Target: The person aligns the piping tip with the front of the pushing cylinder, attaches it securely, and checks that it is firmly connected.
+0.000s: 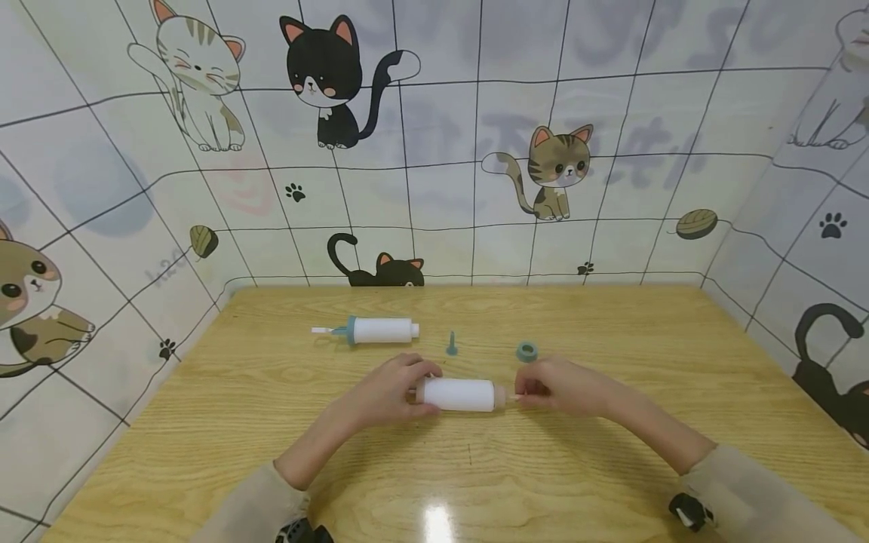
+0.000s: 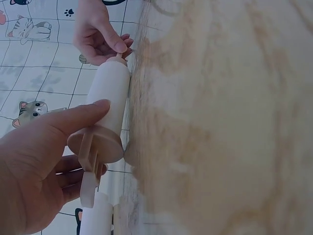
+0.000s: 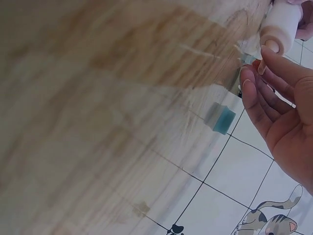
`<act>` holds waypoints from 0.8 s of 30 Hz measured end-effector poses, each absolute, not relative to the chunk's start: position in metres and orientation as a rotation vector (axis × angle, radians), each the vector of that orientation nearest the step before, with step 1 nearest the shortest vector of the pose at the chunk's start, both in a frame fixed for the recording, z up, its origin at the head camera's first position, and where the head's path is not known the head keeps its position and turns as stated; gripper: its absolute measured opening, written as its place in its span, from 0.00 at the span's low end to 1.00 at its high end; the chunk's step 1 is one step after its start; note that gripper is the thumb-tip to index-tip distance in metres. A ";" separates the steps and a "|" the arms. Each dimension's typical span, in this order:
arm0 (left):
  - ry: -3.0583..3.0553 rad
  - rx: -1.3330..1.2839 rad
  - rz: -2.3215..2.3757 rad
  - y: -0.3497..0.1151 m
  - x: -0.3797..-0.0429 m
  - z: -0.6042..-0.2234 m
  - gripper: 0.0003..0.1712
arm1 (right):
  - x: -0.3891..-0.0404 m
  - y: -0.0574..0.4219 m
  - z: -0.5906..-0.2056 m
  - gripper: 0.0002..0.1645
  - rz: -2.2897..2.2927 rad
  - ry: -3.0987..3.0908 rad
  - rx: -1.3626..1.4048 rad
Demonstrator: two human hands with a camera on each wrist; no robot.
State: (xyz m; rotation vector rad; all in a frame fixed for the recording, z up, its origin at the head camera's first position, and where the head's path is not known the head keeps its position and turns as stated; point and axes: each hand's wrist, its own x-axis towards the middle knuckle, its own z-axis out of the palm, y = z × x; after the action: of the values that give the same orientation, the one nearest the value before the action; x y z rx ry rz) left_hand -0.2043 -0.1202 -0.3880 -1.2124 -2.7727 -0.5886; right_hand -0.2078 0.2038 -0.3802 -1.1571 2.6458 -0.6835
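A white cylinder-shaped bottle [image 1: 458, 395] with beige end pieces lies sideways, low over the wooden table. My left hand [image 1: 391, 388] grips its left end, with the thumb along the white body. In the left wrist view this end has a round beige flange [image 2: 110, 147], a bridge-like handle and a pale tab [image 2: 88, 190]. At the right end, my right hand [image 1: 560, 386] pinches a slim beige nozzle [image 3: 262, 67] between thumb and fingers. Behind that hand sits a teal ring-shaped cap [image 1: 526, 351].
A second white bottle with a teal collar [image 1: 383, 330] lies farther back on the left. A small teal nozzle [image 1: 452, 348] stands upright on its wide base, behind the held bottle. Cat-patterned cloth walls [image 1: 448, 196] enclose the table [image 1: 611, 317] at the back and sides.
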 end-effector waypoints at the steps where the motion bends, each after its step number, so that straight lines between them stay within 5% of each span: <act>1: -2.768 -1.216 -0.610 -0.121 -0.204 -0.388 0.26 | -0.208 0.204 -0.380 0.04 -0.686 2.643 -1.148; 24: -2.827 -1.096 -1.004 -0.124 -0.210 -0.385 0.25 | -0.211 0.219 -0.372 0.12 -0.777 2.681 -1.058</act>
State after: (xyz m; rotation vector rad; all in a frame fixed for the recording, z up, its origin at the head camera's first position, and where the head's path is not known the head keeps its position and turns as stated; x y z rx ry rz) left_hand -0.2104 -0.1239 -0.3848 -1.0957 -2.8272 -1.0042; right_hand -0.2114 0.2185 -0.3720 -1.0583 2.6809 -0.7773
